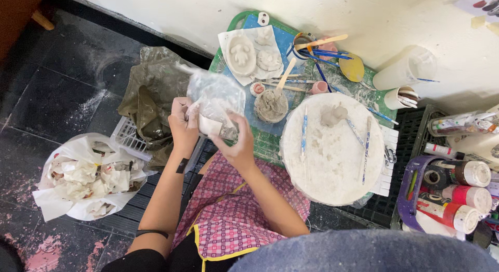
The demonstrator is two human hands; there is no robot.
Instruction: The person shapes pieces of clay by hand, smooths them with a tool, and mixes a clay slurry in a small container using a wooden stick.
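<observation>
While we look down over the pink checked apron [228, 220], both our hands meet at a clear plastic bag [215, 98] held up in front of us. Our left hand [183, 121] has its fingers curled tight on the bag's left edge, and our right hand [238, 139] pinches the lower right part, where a small pale lump of clay [210, 126] sits inside the plastic. The bag hangs above the near edge of the green board [270, 142], just left of a grey clay mound [271, 105] with a wooden stick standing in it. To the right lies a round white slab [332, 163] carrying a small clay figure [332, 115] and several blue-patterned modelling tools [304, 134]. Further back rest white plaster moulds [241, 54]. At our left, on the dark floor, an olive plastic sheet [150, 95] drapes over a white basket [127, 139], beside a white bag of crumpled waste paper [86, 178]. Paint tubs [465, 191] stand at the far right.
</observation>
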